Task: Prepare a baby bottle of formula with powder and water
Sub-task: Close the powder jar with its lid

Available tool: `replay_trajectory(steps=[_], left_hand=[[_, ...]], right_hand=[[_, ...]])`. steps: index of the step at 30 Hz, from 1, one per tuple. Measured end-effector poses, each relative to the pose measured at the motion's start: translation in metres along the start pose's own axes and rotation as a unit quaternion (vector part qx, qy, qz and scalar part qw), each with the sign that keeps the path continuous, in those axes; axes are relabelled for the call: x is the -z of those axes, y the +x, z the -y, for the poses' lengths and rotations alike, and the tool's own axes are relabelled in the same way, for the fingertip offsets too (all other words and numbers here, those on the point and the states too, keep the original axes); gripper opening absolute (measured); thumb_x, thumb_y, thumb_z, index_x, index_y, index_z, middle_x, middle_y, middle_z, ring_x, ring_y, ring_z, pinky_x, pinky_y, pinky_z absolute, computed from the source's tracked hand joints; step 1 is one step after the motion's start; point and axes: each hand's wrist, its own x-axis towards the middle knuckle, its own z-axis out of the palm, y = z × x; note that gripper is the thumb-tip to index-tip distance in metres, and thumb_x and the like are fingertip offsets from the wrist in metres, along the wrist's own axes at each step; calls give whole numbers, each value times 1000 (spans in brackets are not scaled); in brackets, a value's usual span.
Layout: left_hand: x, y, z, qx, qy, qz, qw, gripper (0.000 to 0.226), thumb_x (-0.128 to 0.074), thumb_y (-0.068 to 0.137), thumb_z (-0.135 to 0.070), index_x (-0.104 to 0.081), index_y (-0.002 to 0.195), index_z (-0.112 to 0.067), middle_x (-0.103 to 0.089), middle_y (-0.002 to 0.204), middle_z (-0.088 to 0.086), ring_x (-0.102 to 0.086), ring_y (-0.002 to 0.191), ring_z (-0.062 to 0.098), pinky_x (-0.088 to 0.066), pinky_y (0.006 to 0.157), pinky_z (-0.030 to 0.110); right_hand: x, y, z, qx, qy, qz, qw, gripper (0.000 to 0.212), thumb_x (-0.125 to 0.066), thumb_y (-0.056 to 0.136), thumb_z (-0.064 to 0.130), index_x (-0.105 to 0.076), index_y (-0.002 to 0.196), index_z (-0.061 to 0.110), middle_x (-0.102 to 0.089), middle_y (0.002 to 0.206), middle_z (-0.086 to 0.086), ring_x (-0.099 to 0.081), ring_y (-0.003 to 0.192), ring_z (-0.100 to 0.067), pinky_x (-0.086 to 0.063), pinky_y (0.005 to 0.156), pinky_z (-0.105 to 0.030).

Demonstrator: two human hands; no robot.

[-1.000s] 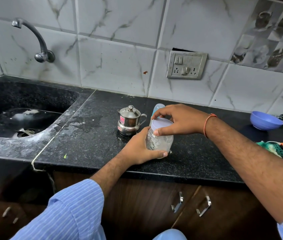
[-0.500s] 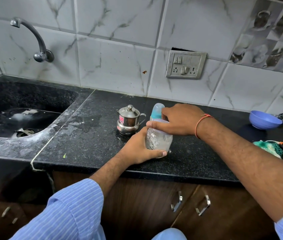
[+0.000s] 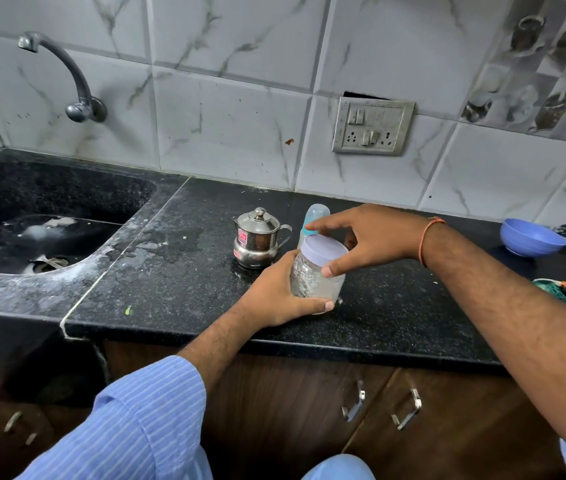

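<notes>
A clear plastic jar (image 3: 312, 284) with white powder clinging inside stands on the black counter (image 3: 177, 282). My left hand (image 3: 274, 292) grips its body from the left. My right hand (image 3: 371, 240) arches over the pale lid (image 3: 323, 249), thumb on the front rim and index finger reaching round the back. Just behind the jar stands the baby bottle (image 3: 316, 214), with a blue collar and a clear cap, partly hidden by the jar and my fingers. A small steel lidded pot (image 3: 257, 240) sits to the left of the bottle.
The sink (image 3: 32, 244) with a wall tap (image 3: 73, 77) lies to the left. At the right edge are a blue bowl (image 3: 531, 237), a green net bundle (image 3: 551, 289) and a patterned cloth. A switch socket (image 3: 373, 126) is on the tiled wall.
My right hand turned on the lid with its fingers curled down over it, then swung back with the fingers spread around the rim. The jar and my left hand stayed put.
</notes>
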Motion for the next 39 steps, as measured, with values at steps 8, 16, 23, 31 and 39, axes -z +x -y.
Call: replay_trajectory(steps=[8, 16, 23, 31, 39], left_hand=[[0, 0, -2, 3, 9, -1, 1000, 115, -97, 59, -68, -50, 155, -23, -69, 139, -17, -66, 128, 0, -55, 112, 33], [0, 1, -1, -1, 11, -6, 1000, 102, -104, 70, -46, -51, 154, -23, -68, 137, -19, -65, 126, -3, -53, 109, 27], [-2, 2, 2, 5, 3, -11, 1000, 92, -105, 68, -44, -57, 145, -27, -70, 132, -19, -66, 125, -4, -53, 113, 27], [0, 2, 1, -2, 9, -5, 1000, 104, -104, 67, -49, -52, 152, -21, -68, 136, -17, -66, 125, -1, -52, 107, 26], [-1, 0, 0, -10, 17, -14, 1000, 94, -104, 72, -42, -54, 149, -21, -69, 134, -15, -66, 124, -1, -52, 103, 23]], right_hand=[[8, 9, 3, 36, -19, 31, 999, 76, -92, 74, 51, -58, 141, 53, -56, 139, 20, -50, 115, -4, -44, 99, -31], [2, 13, 16, -25, -81, -1, 996, 78, -80, 70, 78, -64, 134, 37, -69, 124, 6, -64, 108, -18, -53, 98, -39], [-12, 15, 36, -108, -239, -59, 963, 97, -24, 65, 110, -61, 99, 27, -61, 84, 4, -61, 79, -23, -43, 64, -34], [8, 11, 10, -13, -45, 73, 996, 81, -75, 82, 72, -49, 153, 44, -54, 155, 12, -55, 131, -12, -43, 115, -38], [-11, 16, 13, -31, -77, -29, 996, 85, -56, 64, 98, -68, 127, 43, -72, 119, 10, -64, 101, -15, -53, 88, -36]])
